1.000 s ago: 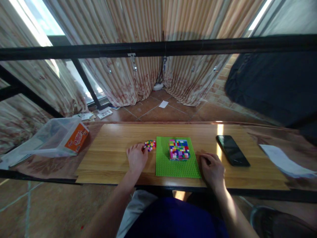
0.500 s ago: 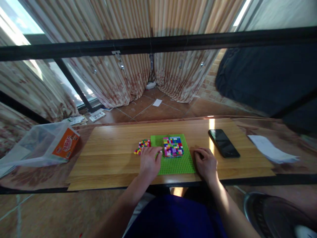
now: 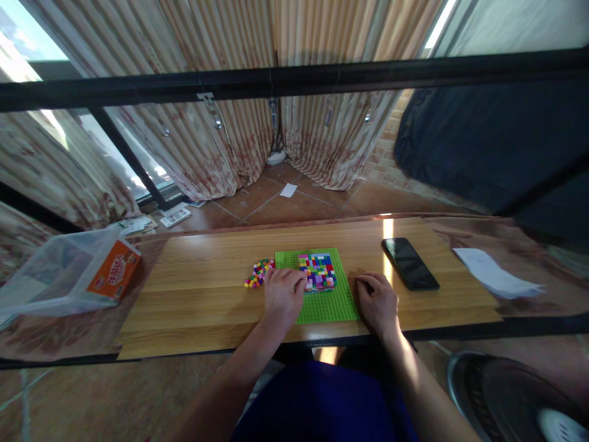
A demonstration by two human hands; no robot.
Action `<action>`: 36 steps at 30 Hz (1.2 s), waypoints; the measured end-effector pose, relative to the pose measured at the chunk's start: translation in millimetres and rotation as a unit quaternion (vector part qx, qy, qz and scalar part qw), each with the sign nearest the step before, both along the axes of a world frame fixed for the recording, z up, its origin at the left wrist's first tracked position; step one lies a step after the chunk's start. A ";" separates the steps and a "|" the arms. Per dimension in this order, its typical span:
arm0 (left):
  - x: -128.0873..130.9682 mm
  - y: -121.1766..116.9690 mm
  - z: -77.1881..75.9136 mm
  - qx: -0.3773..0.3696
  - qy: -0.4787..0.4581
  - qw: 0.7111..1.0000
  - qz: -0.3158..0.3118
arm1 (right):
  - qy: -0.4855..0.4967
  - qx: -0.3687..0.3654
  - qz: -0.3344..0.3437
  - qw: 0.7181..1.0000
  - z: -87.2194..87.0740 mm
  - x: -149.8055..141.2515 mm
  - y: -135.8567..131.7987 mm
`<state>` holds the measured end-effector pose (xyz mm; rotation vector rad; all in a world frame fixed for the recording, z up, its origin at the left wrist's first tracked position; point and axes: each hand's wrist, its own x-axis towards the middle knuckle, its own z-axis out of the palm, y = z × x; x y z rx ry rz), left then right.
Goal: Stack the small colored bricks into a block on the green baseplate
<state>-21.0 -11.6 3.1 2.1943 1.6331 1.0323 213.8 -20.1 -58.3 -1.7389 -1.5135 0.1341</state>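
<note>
- Now my left hand point(image 3: 285, 296) is narrow at the stack's point(image 3: 321, 269) left edge; holding what, I can't tell.
- My right hand point(image 3: 380, 302) curls narrowly beside the board's point(image 3: 329, 308) right edge.

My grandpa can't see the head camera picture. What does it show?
A person's left hand is at the left side of a colorful brick block on a green baseplate. Loose bricks lie left of the baseplate; the right hand rests by its right edge, near a black phone.
</note>
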 end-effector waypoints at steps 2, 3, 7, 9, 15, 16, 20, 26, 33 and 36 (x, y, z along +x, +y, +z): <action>1.8 -0.1 -0.9 0.004 -0.006 1.000 0.003 | 0.000 0.002 0.001 1.000 -0.6 0.5 0.0; 2.9 -0.3 -1.5 0.005 -0.008 1.000 0.005 | 0.001 0.002 0.000 1.000 -0.8 0.6 -0.1; 7.5 -0.8 -2.5 -0.003 -0.023 0.999 0.028 | 0.001 -0.002 0.000 1.000 -0.5 0.3 -0.4; 8.7 -1.2 -1.8 -0.015 -0.035 0.998 0.041 | 0.000 -0.001 -0.001 1.000 0.1 0.0 -0.4; 6.1 -3.2 3.2 -0.050 -0.071 0.995 0.042 | -0.001 0.004 0.002 1.000 0.7 -0.1 -0.3; 5.4 -3.3 3.8 -0.056 -0.083 0.994 0.040 | -0.001 0.002 0.002 1.000 0.7 0.0 -0.5; 4.1 -0.2 5.0 -0.087 -0.163 0.982 0.027 | 0.001 -0.004 0.005 1.000 0.8 0.4 -1.0; 6.6 9.5 2.8 -0.146 -0.235 0.960 0.053 | -0.001 -0.002 0.005 1.000 2.0 -0.4 -1.1; 7.1 10.0 2.0 -0.148 -0.246 0.956 0.052 | 0.003 -0.003 -0.003 1.000 1.3 -1.0 -1.0; 7.0 9.5 1.2 -0.144 -0.254 0.955 0.048 | 0.000 -0.001 -0.002 1.000 0.6 -0.4 -0.5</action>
